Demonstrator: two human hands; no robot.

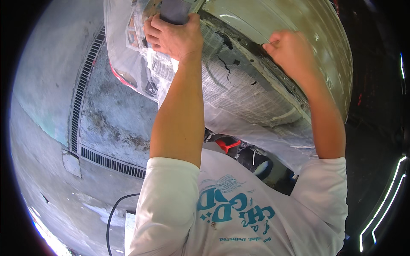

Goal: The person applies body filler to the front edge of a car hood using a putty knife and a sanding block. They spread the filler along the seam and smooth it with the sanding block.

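My left hand [175, 38] is closed, its fingers curled and its thumb at the side of a flat dark grey rectangular pad [175, 11] at the top. Under that hand lies newspaper masking [213, 68], torn in places, with a dark seam [256, 64] along its upper edge. My right hand [292, 51] is closed in a pinch at this seam, beside a glossy pale car panel [273, 19]. Whatever sits between its fingertips is too small to make out.
Clear plastic sheeting [117, 25] drapes the car, with a red strip [121, 77] beneath it at left. A slotted floor drain [112, 161] turns a corner on the concrete. Below the car are a red object [228, 145] and dark round shapes. A black cable [112, 217] loops lower left.
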